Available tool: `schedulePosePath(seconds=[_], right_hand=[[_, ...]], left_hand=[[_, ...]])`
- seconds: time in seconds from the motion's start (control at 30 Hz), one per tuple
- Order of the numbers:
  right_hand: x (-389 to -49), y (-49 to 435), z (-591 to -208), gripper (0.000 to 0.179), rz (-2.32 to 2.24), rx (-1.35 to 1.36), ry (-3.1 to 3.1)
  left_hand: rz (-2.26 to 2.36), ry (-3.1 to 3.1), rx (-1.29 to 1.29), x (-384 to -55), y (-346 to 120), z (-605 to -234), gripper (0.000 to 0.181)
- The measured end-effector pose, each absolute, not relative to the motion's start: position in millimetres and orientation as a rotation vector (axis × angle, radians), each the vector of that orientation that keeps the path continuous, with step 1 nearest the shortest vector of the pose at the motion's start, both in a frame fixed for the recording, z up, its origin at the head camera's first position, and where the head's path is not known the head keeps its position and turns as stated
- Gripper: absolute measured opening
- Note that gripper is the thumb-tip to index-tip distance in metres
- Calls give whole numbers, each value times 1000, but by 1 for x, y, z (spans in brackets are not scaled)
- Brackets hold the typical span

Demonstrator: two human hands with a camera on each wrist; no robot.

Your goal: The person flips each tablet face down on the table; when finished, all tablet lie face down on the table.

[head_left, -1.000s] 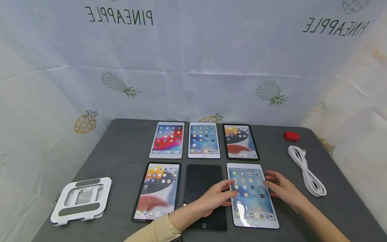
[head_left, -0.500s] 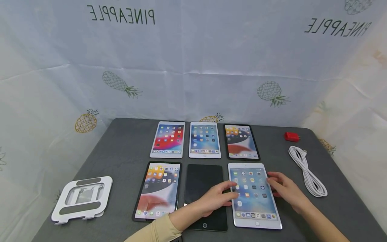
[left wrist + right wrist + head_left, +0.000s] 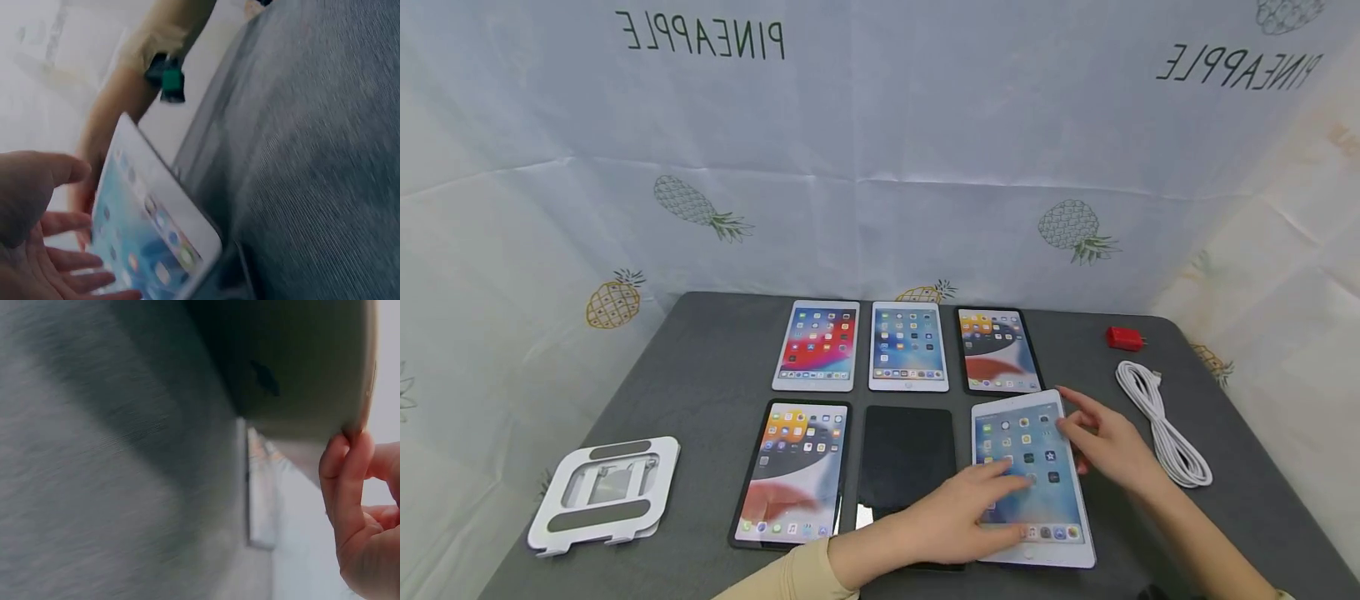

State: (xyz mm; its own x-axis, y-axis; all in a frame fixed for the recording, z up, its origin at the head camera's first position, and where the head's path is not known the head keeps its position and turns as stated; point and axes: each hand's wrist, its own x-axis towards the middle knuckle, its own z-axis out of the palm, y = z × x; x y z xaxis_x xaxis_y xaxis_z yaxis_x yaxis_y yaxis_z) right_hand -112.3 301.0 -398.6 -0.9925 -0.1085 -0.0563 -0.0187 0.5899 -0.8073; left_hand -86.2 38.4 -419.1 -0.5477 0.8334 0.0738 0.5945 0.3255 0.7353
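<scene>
A white-bezel tablet (image 3: pixel 1054 508) with a lit blue screen is tilted, its right side raised off the table. My right hand (image 3: pixel 1108 442) pinches its right edge near the top corner. In the right wrist view, the fingers of that hand (image 3: pixel 356 506) grip the edge, and the tablet's back (image 3: pixel 300 369) with a dark logo faces the camera. My left hand (image 3: pixel 962 512) reaches over the screen's lower left with fingers spread; whether they touch the glass I cannot tell. Under the left forearm lies a black, dark-screened tablet (image 3: pixel 906 454), partly hidden.
Left of it lies a black-framed tablet (image 3: pixel 793 475). Behind stand in a row a red-screened white tablet (image 3: pixel 816 346), a blue-screened one (image 3: pixel 908 346) and a black-framed one (image 3: pixel 998 350). A white folding stand (image 3: pixel 602 496), red charger plug (image 3: pixel 1124 338) and coiled white cable (image 3: pixel 1165 429) flank them.
The right side of the front-right tablet has come up and the tablet has tilted. My left hand has moved right from its left edge to over the screen; my right hand has risen with the edge.
</scene>
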Motion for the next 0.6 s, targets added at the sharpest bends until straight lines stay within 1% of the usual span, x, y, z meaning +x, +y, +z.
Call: schedulePosePath(seconds=[0.1, 0.23, 0.3, 0.47, 0.6], right_hand=[[-116, 293, -387, 60, -1333, -143, 2733], [-122, 279, -375, 59, -1268, -202, 2778], [-125, 272, -371, 58, -1239, -220, 2792], [-132, 260, -364, 56, -1195, -205, 2802], [-137, 254, -364, 54, -1284, -252, 2748]], left_hand=[[966, 2276, 1455, -75, 44, -406, 61], [926, 2252, 1580, -67, 49, -396, 71], [948, 2274, 1607, -65, 49, -397, 67], [1070, 2391, 1654, -63, 44, -403, 48], [1191, 2461, 1682, -62, 38, -407, 43]])
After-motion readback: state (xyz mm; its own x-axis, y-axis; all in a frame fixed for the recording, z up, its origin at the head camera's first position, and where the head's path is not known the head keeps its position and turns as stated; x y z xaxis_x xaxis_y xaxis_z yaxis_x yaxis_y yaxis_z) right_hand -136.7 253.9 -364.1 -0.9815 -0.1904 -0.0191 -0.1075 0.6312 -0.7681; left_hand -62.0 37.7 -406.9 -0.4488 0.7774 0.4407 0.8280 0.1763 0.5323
